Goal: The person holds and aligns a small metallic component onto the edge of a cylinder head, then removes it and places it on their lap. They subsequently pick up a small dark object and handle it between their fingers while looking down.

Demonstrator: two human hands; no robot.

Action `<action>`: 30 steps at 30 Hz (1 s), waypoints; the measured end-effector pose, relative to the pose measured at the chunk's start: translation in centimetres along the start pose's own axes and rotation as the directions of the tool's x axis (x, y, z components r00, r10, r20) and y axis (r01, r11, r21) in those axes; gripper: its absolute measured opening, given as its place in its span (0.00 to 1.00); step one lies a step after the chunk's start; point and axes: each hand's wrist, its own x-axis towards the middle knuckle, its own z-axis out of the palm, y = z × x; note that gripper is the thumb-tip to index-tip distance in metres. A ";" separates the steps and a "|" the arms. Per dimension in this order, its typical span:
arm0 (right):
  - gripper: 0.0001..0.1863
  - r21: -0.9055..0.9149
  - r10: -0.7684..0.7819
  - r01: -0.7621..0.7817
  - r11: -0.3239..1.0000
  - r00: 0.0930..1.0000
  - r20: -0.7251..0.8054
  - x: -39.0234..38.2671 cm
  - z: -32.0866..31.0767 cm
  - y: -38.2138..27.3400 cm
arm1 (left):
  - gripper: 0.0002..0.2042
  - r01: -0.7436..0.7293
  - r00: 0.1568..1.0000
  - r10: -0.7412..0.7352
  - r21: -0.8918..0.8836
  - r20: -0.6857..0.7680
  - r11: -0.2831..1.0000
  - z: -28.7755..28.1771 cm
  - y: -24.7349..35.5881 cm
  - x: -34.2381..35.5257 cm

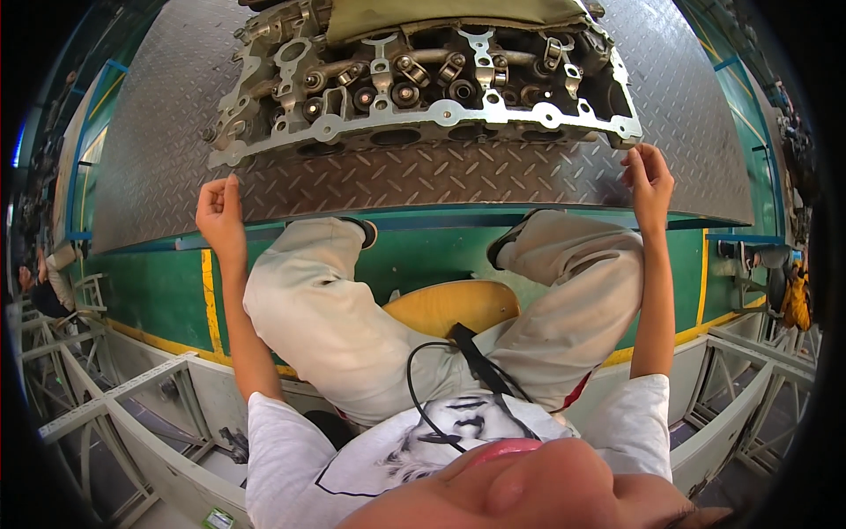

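A metal engine cylinder head (423,119) lies on a diamond-plate metal table (423,176), its valve openings and rocker arms facing up. My left hand (221,214) is closed just in front of its near left corner, fingers curled and thumb pressed alongside; nothing shows in it. At the near right corner, my right hand (650,183) has its fingers bent and closed, with no object visible between them. Both hands look slightly apart from the casting. An olive-green cloth or pad (441,18) covers the far part of the cylinder head.
My knees are spread below the table's near edge, over a wooden seat (454,304). Behind and beside me run grey metal frames (132,388). The green floor (423,256) has yellow lines. Another person (62,278) is at the far left. A black cord (410,379) hangs over my front.
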 end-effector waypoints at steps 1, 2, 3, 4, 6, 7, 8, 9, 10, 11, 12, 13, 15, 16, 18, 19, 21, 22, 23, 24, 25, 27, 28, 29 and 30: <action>0.07 0.014 -0.006 0.006 1.000 1.000 -0.021 0.0 0.0 -0.3 | 0.07 0.002 1.000 -0.002 0.001 0.005 1.000 0.1 -0.4 0.1; 0.07 0.027 -0.012 0.013 1.000 0.999 -0.043 0.0 0.1 -0.4 | 0.07 -0.045 0.999 0.045 -0.005 -0.022 0.999 0.3 -1.0 0.1; 0.07 0.025 -0.008 0.009 1.000 0.999 -0.044 -0.2 0.1 -0.3 | 0.07 -0.092 0.995 0.091 -0.009 -0.049 0.996 0.4 -1.4 0.2; 0.07 0.054 -0.026 0.029 0.998 0.998 -0.060 -0.2 0.0 -0.2 | 0.07 -0.089 0.995 0.088 -0.011 -0.046 0.996 0.6 -1.3 0.2; 0.06 0.078 -0.042 0.048 0.996 0.996 -0.077 -0.5 -0.1 -0.1 | 0.06 -0.125 0.986 0.127 0.028 -0.108 0.992 0.6 -0.8 0.1; 0.06 0.058 -0.062 0.067 0.996 0.995 -0.085 -0.6 -0.2 -0.2 | 0.06 -0.122 0.986 0.124 0.026 -0.108 0.992 0.6 -0.8 0.1; 0.06 0.038 -0.082 0.086 0.996 0.992 -0.091 -0.7 -0.2 -0.2 | 0.06 -0.133 0.985 0.136 0.038 -0.110 0.990 0.5 -0.8 0.1; 0.06 0.034 -0.083 0.086 0.996 0.993 -0.089 -0.7 -0.2 -0.3 | 0.06 -0.143 0.983 0.148 0.050 -0.112 0.989 0.4 -0.9 0.1; 0.06 0.015 -0.095 0.096 0.995 0.992 -0.077 -0.7 -0.1 -0.3 | 0.06 -0.140 0.983 0.144 0.049 -0.114 0.989 0.4 -1.1 0.2; 0.06 -0.004 -0.107 0.107 0.994 0.992 -0.064 -0.7 0.0 -0.3 | 0.06 -0.132 0.985 0.137 0.047 -0.105 0.990 0.4 -1.4 0.2; 0.06 -0.006 -0.109 0.109 0.994 0.992 -0.061 -0.7 0.1 -0.3 | 0.06 -0.125 0.987 0.129 0.046 -0.096 0.991 0.5 -1.7 0.3; 0.06 -0.035 -0.103 0.101 0.994 0.993 -0.052 -0.6 0.1 -0.3 | 0.06 -0.121 0.987 0.125 0.044 -0.097 0.992 0.7 -2.0 0.3; 0.06 -0.067 -0.098 0.095 0.993 0.994 -0.039 -0.6 0.3 -0.3 | 0.07 -0.141 0.982 0.149 0.073 -0.114 0.987 1.1 -2.4 0.2; 0.06 -0.090 -0.092 0.089 0.992 0.995 -0.031 -0.5 0.5 -0.3 | 0.07 -0.139 0.983 0.146 0.070 -0.113 0.988 1.3 -2.3 0.1; 0.07 -0.103 -0.078 0.075 0.992 0.997 -0.024 -0.3 0.6 0.1 | 0.08 -0.170 0.969 0.204 0.223 -0.138 0.960 1.8 -1.4 -0.1; 0.07 -0.105 -0.078 0.076 0.992 0.997 -0.023 -0.2 0.7 0.1 | 0.08 -0.168 0.969 0.202 0.222 -0.139 0.960 1.8 -1.1 -0.1; 0.07 -0.153 -0.074 0.071 0.986 0.997 -0.017 -0.1 0.9 0.0 | 0.07 -0.220 0.956 0.265 0.296 -0.124 0.930 1.8 -0.8 0.0; 0.07 -0.153 -0.074 0.071 0.986 0.997 -0.016 -0.1 1.0 0.0 | 0.07 -0.218 0.956 0.264 0.296 -0.125 0.930 1.8 -1.0 0.2; 0.07 -0.152 -0.077 0.072 0.986 0.997 -0.022 0.0 1.1 0.0 | 0.06 -0.264 0.946 0.309 0.322 -0.099 0.909 1.9 -1.3 0.5; 0.07 -0.151 -0.079 0.074 0.986 0.996 -0.028 0.1 1.1 -0.1 | 0.06 -0.309 0.933 0.353 0.345 -0.072 0.886 2.0 -1.5 0.7; 0.07 -0.153 -0.075 0.070 0.986 0.997 -0.027 0.1 1.1 -0.1 | 0.06 -0.307 0.934 0.351 0.346 -0.068 0.886 2.1 -1.4 0.8; 0.07 -0.225 -0.053 0.048 0.973 0.998 -0.016 0.2 1.0 -0.2 | 0.07 -0.356 0.903 0.424 0.424 -0.074 0.833 2.2 -0.9 0.8; 0.07 -0.220 -0.054 0.050 0.974 0.998 -0.015 0.3 1.3 -0.1 | 0.07 -0.358 0.901 0.427 0.428 -0.075 0.830 2.3 -0.9 0.8; 0.07 -0.215 -0.044 0.036 0.976 0.998 -0.034 0.2 1.6 -0.1 | 0.07 -0.353 0.899 0.429 0.430 -0.092 0.831 2.4 -0.9 0.8; 0.06 -0.210 -0.034 0.023 0.977 0.998 -0.052 0.2 1.9 -0.1 | 0.06 -0.347 0.896 0.430 0.431 -0.109 0.833 2.4 -0.9 0.8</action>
